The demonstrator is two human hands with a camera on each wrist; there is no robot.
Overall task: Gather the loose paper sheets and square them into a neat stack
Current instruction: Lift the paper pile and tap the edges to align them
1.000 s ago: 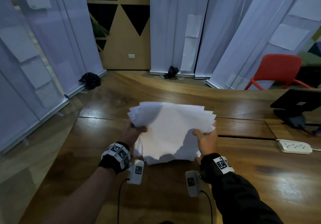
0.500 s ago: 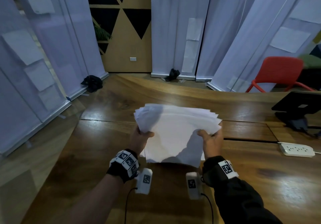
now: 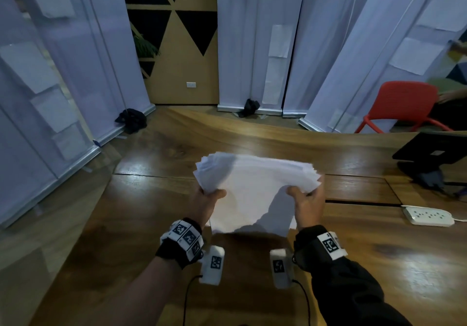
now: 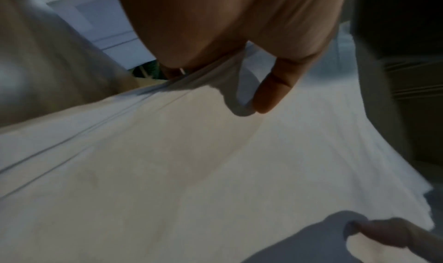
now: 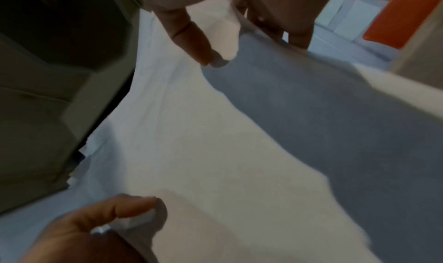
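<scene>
The big wooden table (image 3: 126,224) sits under the paper sheets (image 3: 252,189) — light, floppy, slippery. The left hand (image 3: 206,203) and right hand (image 3: 307,203) each pinch a side edge; holding there seems best.

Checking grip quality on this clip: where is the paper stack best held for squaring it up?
By its two side edges, one hand from each side, as the left hand and right hand do now. The paper stack stands upright and fanned, so side grips leave the bottom edge free to tap.
</scene>
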